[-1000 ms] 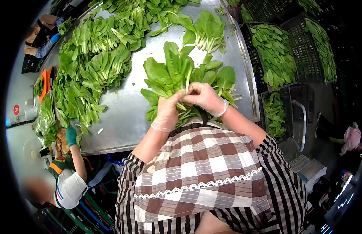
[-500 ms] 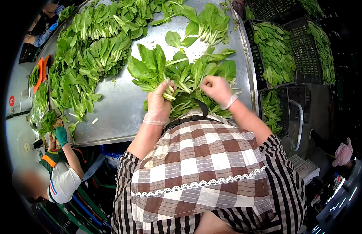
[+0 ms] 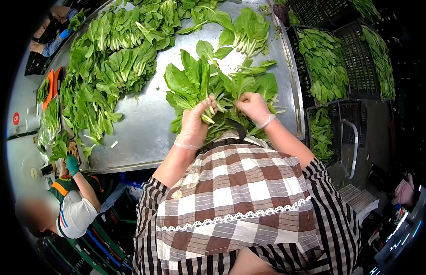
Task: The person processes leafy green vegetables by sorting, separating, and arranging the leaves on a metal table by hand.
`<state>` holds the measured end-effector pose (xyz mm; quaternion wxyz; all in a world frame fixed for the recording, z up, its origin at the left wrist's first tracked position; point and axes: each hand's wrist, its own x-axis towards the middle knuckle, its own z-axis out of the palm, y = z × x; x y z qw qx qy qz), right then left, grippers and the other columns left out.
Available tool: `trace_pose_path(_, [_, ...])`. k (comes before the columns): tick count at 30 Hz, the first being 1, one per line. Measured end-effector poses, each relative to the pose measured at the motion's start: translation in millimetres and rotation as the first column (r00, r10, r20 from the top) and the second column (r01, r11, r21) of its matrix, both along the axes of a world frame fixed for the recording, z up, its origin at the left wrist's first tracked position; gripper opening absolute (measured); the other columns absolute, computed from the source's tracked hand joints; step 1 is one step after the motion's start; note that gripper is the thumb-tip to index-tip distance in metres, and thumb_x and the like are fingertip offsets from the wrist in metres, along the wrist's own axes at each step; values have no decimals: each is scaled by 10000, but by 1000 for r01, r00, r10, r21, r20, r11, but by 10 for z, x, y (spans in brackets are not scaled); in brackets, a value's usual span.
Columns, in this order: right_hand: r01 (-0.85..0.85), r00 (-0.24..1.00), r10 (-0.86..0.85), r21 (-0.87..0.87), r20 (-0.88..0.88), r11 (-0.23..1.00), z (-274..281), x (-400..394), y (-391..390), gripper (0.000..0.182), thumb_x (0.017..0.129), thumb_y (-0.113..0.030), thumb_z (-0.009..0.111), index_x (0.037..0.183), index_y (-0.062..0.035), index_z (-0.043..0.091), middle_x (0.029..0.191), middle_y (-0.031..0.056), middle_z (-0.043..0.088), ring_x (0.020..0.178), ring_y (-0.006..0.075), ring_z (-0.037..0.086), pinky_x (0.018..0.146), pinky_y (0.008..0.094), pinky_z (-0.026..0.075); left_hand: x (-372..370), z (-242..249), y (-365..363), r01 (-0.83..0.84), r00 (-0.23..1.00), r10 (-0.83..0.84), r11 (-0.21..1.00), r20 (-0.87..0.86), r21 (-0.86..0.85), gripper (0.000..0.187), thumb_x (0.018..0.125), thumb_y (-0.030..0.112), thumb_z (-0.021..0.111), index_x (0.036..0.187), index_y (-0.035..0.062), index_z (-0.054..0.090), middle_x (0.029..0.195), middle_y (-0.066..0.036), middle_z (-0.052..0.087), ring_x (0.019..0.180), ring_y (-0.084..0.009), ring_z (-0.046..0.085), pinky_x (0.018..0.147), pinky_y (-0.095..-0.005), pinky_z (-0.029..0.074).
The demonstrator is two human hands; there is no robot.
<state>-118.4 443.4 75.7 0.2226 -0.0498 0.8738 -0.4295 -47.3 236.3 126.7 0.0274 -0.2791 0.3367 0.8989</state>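
Note:
My left hand (image 3: 194, 123), in a clear glove, is closed round the stems of a bunch of leafy greens (image 3: 185, 80), leaves pointing away from me. Just to its right, my gloved right hand (image 3: 256, 110) pinches a pale stem of another leafy green; its fingertips are partly hidden among the leaves. Loose greens (image 3: 217, 126) lie beneath and between both hands, against my checked apron (image 3: 236, 183). Beyond the right hand, a separate small bunch of greens (image 3: 251, 32) lies on the metal table (image 3: 139, 137).
Long rows of leafy greens (image 3: 126, 68) cover the table's left and far parts. Black crates hold greens (image 3: 320, 64) beyond the right edge. A co-worker (image 3: 77, 206) in green gloves handles greens at left. Another person's blue-gloved hand (image 3: 65, 33) shows at upper left.
My left hand has moved right with its bunch, closer to my right hand. The right hand has come down slightly, its fingers now at a stem.

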Motion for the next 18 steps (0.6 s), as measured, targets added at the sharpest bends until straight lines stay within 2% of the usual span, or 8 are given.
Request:
trace_pose_path(1, [51, 996, -43, -113, 72, 992, 11, 12, 18, 323, 796, -312, 736, 804, 9, 700, 680, 134, 670, 596, 212, 631, 599, 317, 505, -2, -11, -2, 4, 1000, -4, 1000, 1, -1, 321, 855, 50, 685, 1145, -41, 583, 1007, -117, 684, 827, -190, 657, 735, -324, 559])
trace_pose_path(2, [142, 975, -85, -281, 204, 949, 211, 37, -21, 261, 841, -221, 747, 832, 30, 676, 668, 59, 637, 568, 108, 553, 547, 254, 449, -1, -21, -1, 9, 1000, -9, 1000, 3, -2, 325, 855, 48, 683, 1151, -39, 580, 1008, -116, 685, 832, -189, 658, 732, -324, 558])
trace_pose_path(5, [244, 932, -88, -431, 352, 869, 543, 70, -43, 207, 896, -167, 710, 914, 34, 662, 705, 20, 628, 586, 79, 551, 533, 219, 423, -9, 25, 19, 12, 1000, -12, 1000, -10, -6, 322, 857, 45, 676, 1154, -35, 580, 1012, -114, 685, 835, -187, 659, 728, -320, 555])
trace_pose_path(8, [267, 920, -64, -497, 388, 826, 731, 85, -85, 213, 914, -168, 694, 977, 29, 643, 743, 11, 629, 606, 73, 553, 547, 213, 424, -7, 47, 52, 19, 1000, -19, 1000, -3, 13, 322, 859, 45, 669, 1157, -35, 577, 1015, -114, 684, 837, -182, 658, 729, -313, 550])
trace_pose_path(11, [260, 910, 9, -587, 415, 767, 721, 88, -127, 219, 919, -165, 686, 1011, 26, 633, 760, 7, 629, 631, 71, 560, 570, 213, 436, 0, 62, 53, 34, 999, -33, 998, -13, 45, 334, 866, 57, 669, 1173, -30, 572, 1028, -98, 677, 856, -170, 648, 753, -314, 544])
trace_pose_path(12, [248, 916, 30, -622, 400, 743, 722, 107, -161, 215, 934, -215, 673, 993, -11, 640, 735, -1, 627, 621, 58, 548, 557, 189, 402, 10, 67, 57, 30, 999, -28, 998, -31, 52, 337, 867, 64, 677, 1174, -36, 579, 1033, -89, 675, 868, -167, 644, 767, -319, 544])
trace_pose_path(14, [220, 919, 70, -650, 389, 727, 719, 105, -196, 216, 944, -218, 661, 1006, -12, 641, 737, -3, 628, 625, 56, 547, 560, 190, 402, 21, 69, 72, 24, 999, -22, 998, -34, 54, 336, 872, 58, 649, 1191, 1, 559, 1025, -90, 671, 862, -164, 637, 753, -311, 539])
trace_pose_path(18, [196, 915, 113, -672, 388, 714, 784, 134, -332, 212, 964, -225, 635, 1008, -18, 650, 739, -9, 627, 626, 49, 542, 559, 184, 397, 34, -2, 53, 58, 997, -53, 995, -55, 79, 329, 873, 62, 651, 1181, -17, 568, 1047, -92, 665, 873, -169, 642, 776, -307, 536])
